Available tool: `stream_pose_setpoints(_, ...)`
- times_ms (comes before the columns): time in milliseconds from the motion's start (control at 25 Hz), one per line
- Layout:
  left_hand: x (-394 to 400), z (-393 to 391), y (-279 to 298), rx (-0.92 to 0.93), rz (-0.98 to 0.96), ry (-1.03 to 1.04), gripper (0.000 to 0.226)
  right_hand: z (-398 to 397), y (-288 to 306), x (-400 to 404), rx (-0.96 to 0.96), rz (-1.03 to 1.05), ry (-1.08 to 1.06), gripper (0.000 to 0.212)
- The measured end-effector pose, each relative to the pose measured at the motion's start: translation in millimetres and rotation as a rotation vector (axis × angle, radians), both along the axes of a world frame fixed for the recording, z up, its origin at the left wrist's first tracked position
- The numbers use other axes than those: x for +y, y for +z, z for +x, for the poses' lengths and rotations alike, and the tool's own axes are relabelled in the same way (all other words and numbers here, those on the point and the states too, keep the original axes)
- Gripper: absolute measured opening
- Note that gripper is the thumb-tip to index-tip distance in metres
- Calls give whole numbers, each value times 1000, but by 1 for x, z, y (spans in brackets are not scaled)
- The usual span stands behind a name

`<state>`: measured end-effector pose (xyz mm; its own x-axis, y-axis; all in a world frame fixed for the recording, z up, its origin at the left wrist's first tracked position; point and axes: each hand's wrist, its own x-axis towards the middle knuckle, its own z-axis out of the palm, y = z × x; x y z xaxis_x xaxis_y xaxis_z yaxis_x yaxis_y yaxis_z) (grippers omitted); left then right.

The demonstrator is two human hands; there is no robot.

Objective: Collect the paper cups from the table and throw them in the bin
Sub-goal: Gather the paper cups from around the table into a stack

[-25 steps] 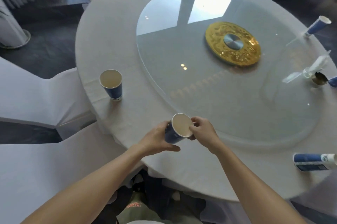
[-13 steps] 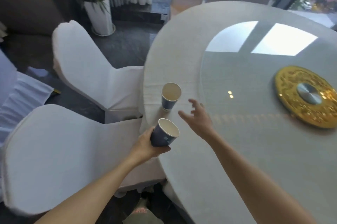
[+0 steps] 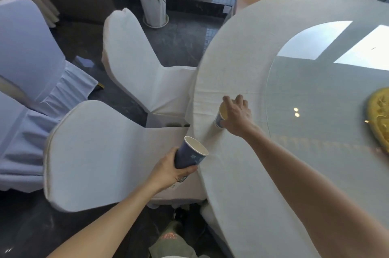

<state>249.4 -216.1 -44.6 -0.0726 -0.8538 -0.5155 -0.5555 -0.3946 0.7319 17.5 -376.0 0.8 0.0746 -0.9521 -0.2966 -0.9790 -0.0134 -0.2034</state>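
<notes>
Head view. The right hand (image 3: 236, 113) reaches to a paper cup on the cloth (image 3: 220, 116) near the tabletop (image 3: 242, 184) edge, at about 1 o'clock from the left hand (image 3: 168, 170). Its grip is curled over the cup's far side, fingers (image 3: 240, 99) hooked on the rim and thumb low on the near wall; whether the cup has left the cloth cannot be told. The left hand's grip is pressed around a second cup, the held cup (image 3: 190, 153), which is tilted with its mouth toward 2 o'clock, just off the table edge above a covered chair (image 3: 101, 152).

Doing the step well, as judged from this frame: close thumb and fingers on opposite walls below the rim, lightly, since thin paper is likely to buckle under a hard squeeze. Lift straight up before swinging toward 7 o'clock, so the base does not drag and wrinkle the cloth. Nesting it into the held cup, mouth up, would free one hand for further cups; any leftover liquid, not visible here, could spill if either cup tips. No bin is in view
</notes>
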Motion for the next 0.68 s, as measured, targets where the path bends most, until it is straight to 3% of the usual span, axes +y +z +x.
stream_pose_setpoints(120,-12,-20,3,-19,-13,-72,73,-27,18,20,-82,9,-159,75)
stream_pose_setpoints(360,-39,-100,14,-98,-93,-359,78,-122,63,115,-470,-309,-683,58)
stream_pose_setpoints(680,10,-214,24,23,-52,-754,71,-194,76,287,-666,-272,-1032,49)
